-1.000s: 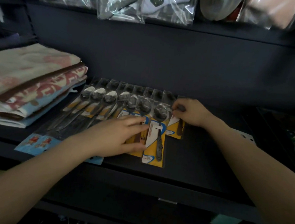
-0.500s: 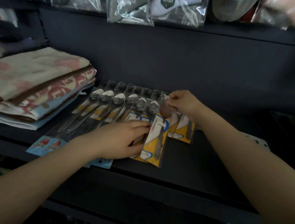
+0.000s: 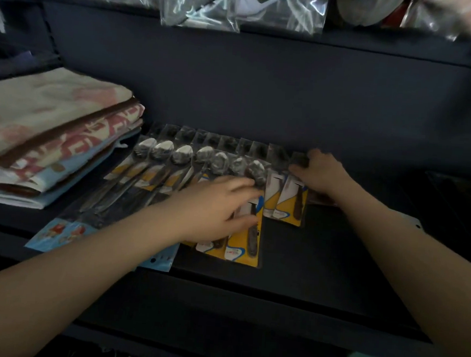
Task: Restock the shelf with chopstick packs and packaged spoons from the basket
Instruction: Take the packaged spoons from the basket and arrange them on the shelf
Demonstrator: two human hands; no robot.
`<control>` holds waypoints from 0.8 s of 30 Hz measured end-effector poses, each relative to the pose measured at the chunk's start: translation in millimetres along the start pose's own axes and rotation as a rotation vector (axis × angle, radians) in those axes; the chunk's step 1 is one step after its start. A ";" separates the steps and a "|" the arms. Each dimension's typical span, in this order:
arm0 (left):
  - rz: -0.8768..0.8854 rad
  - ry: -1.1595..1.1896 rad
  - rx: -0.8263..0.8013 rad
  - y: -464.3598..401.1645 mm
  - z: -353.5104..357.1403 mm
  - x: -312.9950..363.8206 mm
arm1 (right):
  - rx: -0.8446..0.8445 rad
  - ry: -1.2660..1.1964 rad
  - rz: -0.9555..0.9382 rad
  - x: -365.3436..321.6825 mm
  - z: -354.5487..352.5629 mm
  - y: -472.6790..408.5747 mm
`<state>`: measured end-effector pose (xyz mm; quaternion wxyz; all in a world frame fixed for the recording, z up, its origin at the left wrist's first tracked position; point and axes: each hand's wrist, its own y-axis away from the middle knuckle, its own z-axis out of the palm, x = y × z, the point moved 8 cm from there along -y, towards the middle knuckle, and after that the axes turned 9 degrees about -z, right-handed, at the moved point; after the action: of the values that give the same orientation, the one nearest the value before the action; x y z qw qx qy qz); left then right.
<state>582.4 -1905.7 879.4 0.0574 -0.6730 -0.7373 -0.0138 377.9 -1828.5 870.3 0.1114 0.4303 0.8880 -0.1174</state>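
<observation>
Row of spoon packs [image 3: 201, 172] already fanned across shelf [image 3: 321, 258], right of folded towels [image 3: 49, 135]; left hand [image 3: 220, 208] flat, fingers spread, pinning near packs; right hand [image 3: 322, 174] fingers curled on end pack, far right of towels; basket, chopsticks unseen; restock partway

Lower spoon packs [image 3: 240, 246] partly hidden under left hand [image 3: 215, 207]; rightmost pack tops covered by blurred right hand [image 3: 322, 174]. Folded towels [image 3: 35, 134] cut off at left edge.
</observation>
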 end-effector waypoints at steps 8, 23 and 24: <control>0.071 -0.094 -0.099 -34.2 20.5 20.0 | 0.143 -0.498 0.084 15.5 0.2 -7.6; 0.054 -0.012 -0.142 -36.3 20.8 17.7 | 0.073 -0.513 -0.018 10.8 8.6 -44.3; 0.070 -0.025 -0.143 -36.1 21.5 19.6 | 0.065 -0.456 -0.037 10.6 7.1 -42.8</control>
<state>543.4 -1887.5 862.2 0.0003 -0.7010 -0.7109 -0.0562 338.3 -1848.6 865.3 0.2931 0.3797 0.8434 -0.2423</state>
